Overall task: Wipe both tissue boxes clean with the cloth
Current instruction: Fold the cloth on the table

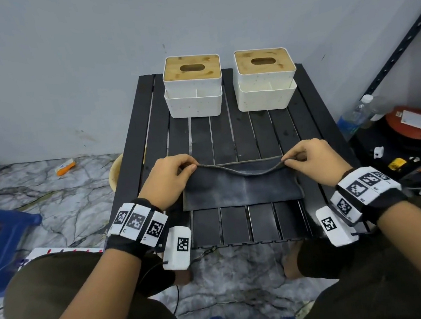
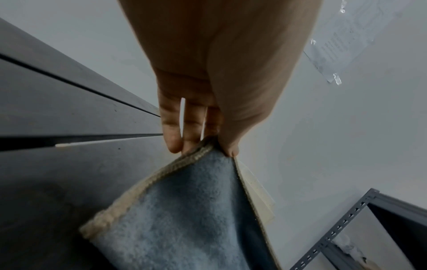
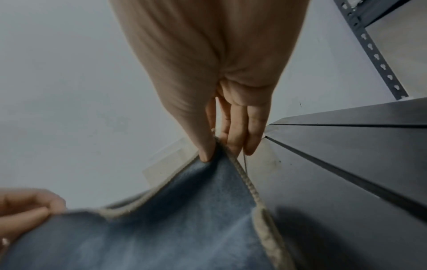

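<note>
1. Tissue boxes: left box (image 1: 193, 86) and right box (image 1: 265, 79) stand at the counter's (image 1: 262, 223) far edge, clear only in the head view.
2. Wrist views show the cloth (image 1: 241, 186) blue, seemingly beige-edged.
3. Left hand (image 1: 171, 179) and right hand (image 1: 313, 161) each pinch a far corner, well short of the boxes.

A black slatted table (image 1: 258, 134) carries two white tissue boxes (image 1: 193, 85) (image 1: 265, 78) side by side at its far edge, and a dark cloth (image 1: 240, 190) nearer than the boxes.
</note>
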